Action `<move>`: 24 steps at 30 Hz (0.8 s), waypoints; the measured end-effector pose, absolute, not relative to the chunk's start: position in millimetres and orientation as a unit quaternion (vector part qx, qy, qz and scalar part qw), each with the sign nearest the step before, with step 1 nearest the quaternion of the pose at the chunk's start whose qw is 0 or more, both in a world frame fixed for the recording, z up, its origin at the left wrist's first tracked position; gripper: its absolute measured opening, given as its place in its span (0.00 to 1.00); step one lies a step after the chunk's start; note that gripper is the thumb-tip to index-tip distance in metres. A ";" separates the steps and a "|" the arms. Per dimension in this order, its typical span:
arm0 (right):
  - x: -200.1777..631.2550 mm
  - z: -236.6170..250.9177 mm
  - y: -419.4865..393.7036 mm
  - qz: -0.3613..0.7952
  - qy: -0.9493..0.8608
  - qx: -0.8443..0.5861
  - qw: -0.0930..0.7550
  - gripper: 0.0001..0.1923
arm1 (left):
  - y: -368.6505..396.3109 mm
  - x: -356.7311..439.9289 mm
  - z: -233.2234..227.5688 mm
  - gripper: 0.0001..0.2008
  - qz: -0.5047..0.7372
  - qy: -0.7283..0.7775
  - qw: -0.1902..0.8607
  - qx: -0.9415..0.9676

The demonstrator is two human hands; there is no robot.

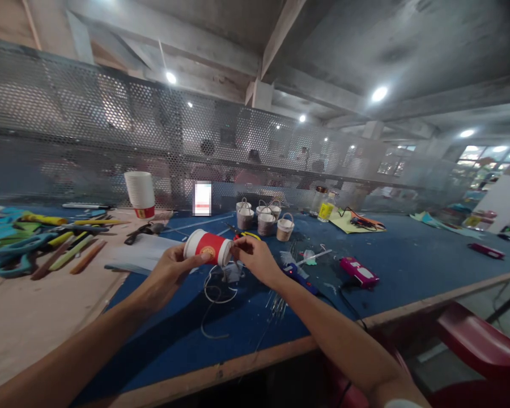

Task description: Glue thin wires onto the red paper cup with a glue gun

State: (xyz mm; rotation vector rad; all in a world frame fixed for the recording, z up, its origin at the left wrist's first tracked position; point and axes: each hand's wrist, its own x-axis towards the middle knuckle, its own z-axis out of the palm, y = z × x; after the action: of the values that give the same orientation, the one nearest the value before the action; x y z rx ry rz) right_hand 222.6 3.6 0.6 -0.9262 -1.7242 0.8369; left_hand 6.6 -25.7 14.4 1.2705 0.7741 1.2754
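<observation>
A red and white paper cup (216,247) lies tipped on its side in the air, held above the blue table. My left hand (170,272) is closed around its left end, thumb along the red band. At the cup's right end, my right hand (257,258) has its fingertips pinched together against the white edge. What sits between those fingertips is too small to make out. Just below the cup, a loop of thin wire (221,300) and a crumpled clear piece rest on the table. A blue glue gun (300,279) lies right of my right hand.
Small handled buckets (284,228) stand behind the cup. Stacked paper cups (140,192) are at back left; scissors (15,255) and markers (87,256) lie left. A magenta device (359,272), bottles (326,207) and thin sticks (277,306) lie right. A perforated metal screen (221,136) borders the back.
</observation>
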 end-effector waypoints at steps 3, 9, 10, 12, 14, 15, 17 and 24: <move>223.3 2.0 0.3 0.281 -0.726 -0.389 0.494 0.09 | -28.3 7.7 17.9 0.12 0.528 0.324 0.560 0.550; 226.1 3.4 -6.7 0.105 -0.788 -0.355 0.492 0.07 | -24.0 6.2 17.9 0.10 0.511 0.326 0.594 0.529; 226.7 2.8 -6.8 0.098 -0.792 -0.350 0.491 0.08 | -22.5 5.7 17.0 0.08 0.505 0.331 0.596 0.529; 228.0 2.0 -6.4 0.101 -0.794 -0.343 0.492 0.14 | -20.4 4.9 15.3 0.07 0.498 0.341 0.597 0.529; 229.4 2.7 -5.8 0.112 -0.790 -0.341 0.497 0.18 | -19.6 4.6 14.2 0.06 0.504 0.348 0.590 0.526; 230.2 3.9 -5.6 0.115 -0.790 -0.341 0.497 0.17 | -19.6 4.6 14.0 0.06 0.507 0.350 0.586 0.526; 231.7 7.6 -5.9 0.114 -0.795 -0.339 0.490 0.12 | -19.8 4.6 13.6 0.06 0.514 0.347 0.580 0.529; 236.0 22.7 -10.8 0.157 -0.827 -0.312 0.441 0.05 | -19.6 5.2 13.9 0.04 0.527 0.345 0.564 0.534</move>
State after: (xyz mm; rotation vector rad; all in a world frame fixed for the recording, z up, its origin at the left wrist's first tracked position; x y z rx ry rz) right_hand 236.0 -10.8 22.7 -0.7741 -2.0515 0.3902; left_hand 5.2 -19.6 13.9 1.2573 0.8129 1.2394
